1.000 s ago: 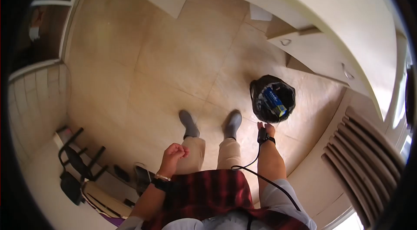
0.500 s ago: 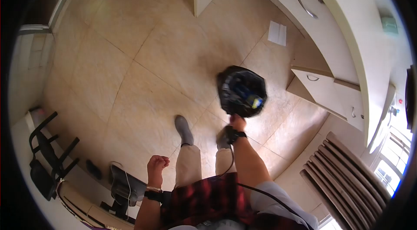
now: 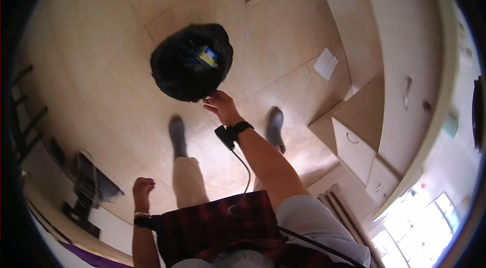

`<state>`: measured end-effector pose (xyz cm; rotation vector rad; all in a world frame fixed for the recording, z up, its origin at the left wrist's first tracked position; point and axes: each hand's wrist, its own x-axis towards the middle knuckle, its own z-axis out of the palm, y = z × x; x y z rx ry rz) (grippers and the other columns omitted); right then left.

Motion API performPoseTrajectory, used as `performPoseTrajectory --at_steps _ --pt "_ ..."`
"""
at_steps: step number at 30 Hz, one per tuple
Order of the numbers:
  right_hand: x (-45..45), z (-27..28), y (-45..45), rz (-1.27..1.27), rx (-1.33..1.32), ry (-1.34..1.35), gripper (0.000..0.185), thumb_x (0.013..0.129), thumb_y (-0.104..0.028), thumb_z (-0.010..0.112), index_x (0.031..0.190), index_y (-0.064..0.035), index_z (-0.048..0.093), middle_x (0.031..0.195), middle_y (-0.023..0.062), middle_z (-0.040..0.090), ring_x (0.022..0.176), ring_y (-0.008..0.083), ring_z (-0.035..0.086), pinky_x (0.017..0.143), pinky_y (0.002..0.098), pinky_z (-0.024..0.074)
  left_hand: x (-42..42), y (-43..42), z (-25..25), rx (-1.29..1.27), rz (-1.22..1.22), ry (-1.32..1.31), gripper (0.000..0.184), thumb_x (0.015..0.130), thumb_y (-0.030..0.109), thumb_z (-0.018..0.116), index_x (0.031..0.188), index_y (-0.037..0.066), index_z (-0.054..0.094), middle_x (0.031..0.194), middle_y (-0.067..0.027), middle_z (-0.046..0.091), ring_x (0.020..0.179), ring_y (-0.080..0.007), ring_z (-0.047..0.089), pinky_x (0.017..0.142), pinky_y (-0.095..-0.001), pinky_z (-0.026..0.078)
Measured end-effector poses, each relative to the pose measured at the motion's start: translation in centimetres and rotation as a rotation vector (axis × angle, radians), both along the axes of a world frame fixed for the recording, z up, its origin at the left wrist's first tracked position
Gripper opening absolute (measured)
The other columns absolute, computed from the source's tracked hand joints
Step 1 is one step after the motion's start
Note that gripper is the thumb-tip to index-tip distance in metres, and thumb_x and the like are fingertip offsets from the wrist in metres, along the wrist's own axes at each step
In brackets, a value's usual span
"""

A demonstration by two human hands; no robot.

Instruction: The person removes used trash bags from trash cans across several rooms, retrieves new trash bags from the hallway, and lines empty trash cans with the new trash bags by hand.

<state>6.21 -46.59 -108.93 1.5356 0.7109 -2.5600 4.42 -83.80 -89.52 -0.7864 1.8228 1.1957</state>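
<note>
A bin lined with a black plastic bag (image 3: 174,73) is in front of me, above the tan floor. Inside its mouth lies a yellow and blue packet (image 3: 207,56) among darker items I cannot make out. My right hand (image 3: 223,107) is at the near edge of the bag, its fingers stretched out and apart. Whether a fingertip still touches the bag is hard to tell. My left hand (image 3: 143,185) hangs at my left side, fingers curled in, with nothing visible in it. Both wrists carry black straps, and a cable runs from the right one.
White paper (image 3: 326,64) lies on the floor to the right. Beside it stand cream cabinets with a drawer front (image 3: 349,139) and a long counter. A black device with a cable (image 3: 96,182) and dark chair legs (image 3: 30,126) are at the left. My feet stand apart below the bin.
The bin has moved left and forward and looks larger. My right hand has followed it leftward, and its fingers have spread from their grip on the edge. The view has turned.
</note>
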Motion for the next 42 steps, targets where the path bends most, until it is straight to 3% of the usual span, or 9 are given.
performPoseTrajectory --at_steps 7,9,13,16,18,22,25,29,42 --pt "17.7 -16.2 23.2 0.101 0.410 -0.274 0.029 0.082 -0.016 0.058 0.110 -0.0093 0.055 0.098 0.0018 0.055 0.088 0.0152 0.054 0.079 0.0393 0.0496 15.8 -1.9 -6.6 -0.129 0.216 -0.345 0.007 0.075 0.008 0.054 0.082 0.009 0.051 0.085 -0.0055 0.058 0.076 -0.0159 0.056 0.068 -0.0303 0.048" --pt "25.3 -22.3 34.4 1.584 1.675 -0.275 0.051 0.062 -0.021 0.075 0.107 -0.0072 0.054 0.095 0.0082 0.056 0.081 0.0253 0.055 0.073 0.0366 0.0485 19.2 -0.1 -7.4 -0.093 0.121 -0.450 0.014 0.076 0.012 0.051 0.089 0.009 0.055 0.089 -0.0048 0.057 0.083 -0.0151 0.056 0.069 -0.0307 0.048" --pt "24.0 -20.6 44.5 1.991 1.420 -0.625 0.046 0.062 -0.020 0.075 0.102 -0.0098 0.056 0.089 0.0113 0.055 0.090 0.0302 0.054 0.081 0.0406 0.0439 26.5 -2.4 -9.2 -0.191 -0.021 -0.306 0.029 0.085 0.022 0.050 0.108 0.004 0.056 0.098 -0.0056 0.061 0.088 -0.0161 0.058 0.078 -0.0302 0.046" --pt "24.4 -24.1 48.2 0.402 0.745 -0.585 0.058 0.085 -0.044 0.054 0.124 -0.0034 0.046 0.122 0.0116 0.050 0.114 0.0251 0.045 0.096 0.0328 0.0334 24.3 0.0 -7.8 -0.140 0.405 -0.427 0.035 0.089 0.024 0.047 0.114 0.001 0.054 0.102 -0.0063 0.061 0.093 -0.0160 0.058 0.079 -0.0299 0.046" --pt "19.6 -20.3 45.3 0.287 0.587 -0.653 0.065 0.087 -0.049 0.049 0.127 0.0014 0.043 0.130 0.0077 0.044 0.119 0.0199 0.041 0.100 0.0300 0.0277 24.0 0.0 -7.7 -0.149 0.377 -0.418 0.036 0.090 0.025 0.046 0.115 0.001 0.054 0.102 -0.0066 0.061 0.094 -0.0156 0.057 0.079 -0.0295 0.046" --pt "23.3 -27.0 46.5 0.502 0.639 -0.650 0.061 0.080 -0.038 0.055 0.125 0.0015 0.044 0.128 0.0123 0.046 0.118 0.0242 0.042 0.098 0.0327 0.0311 22.1 2.0 -8.1 -0.149 0.436 -0.487 0.038 0.091 0.028 0.042 0.114 0.001 0.055 0.103 -0.0076 0.061 0.094 -0.0158 0.057 0.081 -0.0294 0.046" --pt "23.4 -26.5 45.6 1.867 1.240 -0.579 0.076 0.059 -0.019 0.073 0.124 0.0023 0.041 0.129 0.0191 0.043 0.119 0.0308 0.041 0.095 0.0367 0.0368 22.6 1.5 -8.5 -0.129 0.470 -0.485 0.041 0.091 0.032 0.040 0.114 0.001 0.054 0.104 -0.0084 0.061 0.094 -0.0165 0.057 0.081 -0.0299 0.046" --pt "18.6 -20.9 36.9 0.367 0.578 -0.516 0.049 0.082 -0.032 0.055 0.126 -0.0111 0.046 0.131 0.0052 0.042 0.121 0.0217 0.039 0.093 0.0403 0.0356 23.7 -1.4 -9.8 -0.108 0.322 -0.446 0.039 0.091 0.027 0.040 0.115 -0.001 0.053 0.105 -0.0089 0.060 0.094 -0.0162 0.056 0.082 -0.0296 0.046" --pt "0.1 9.8 8.6 0.433 0.514 0.612 0.033 0.090 -0.008 0.040 0.120 0.0021 0.051 0.136 0.0124 0.037 0.126 0.0240 0.033 0.104 0.0370 0.0269 17.6 -4.6 -11.2 -0.392 -0.743 -0.054 0.014 0.074 0.014 0.055 0.078 0.001 0.058 0.079 -0.0179 0.062 0.081 -0.0346 0.059 0.071 -0.0404 0.047"
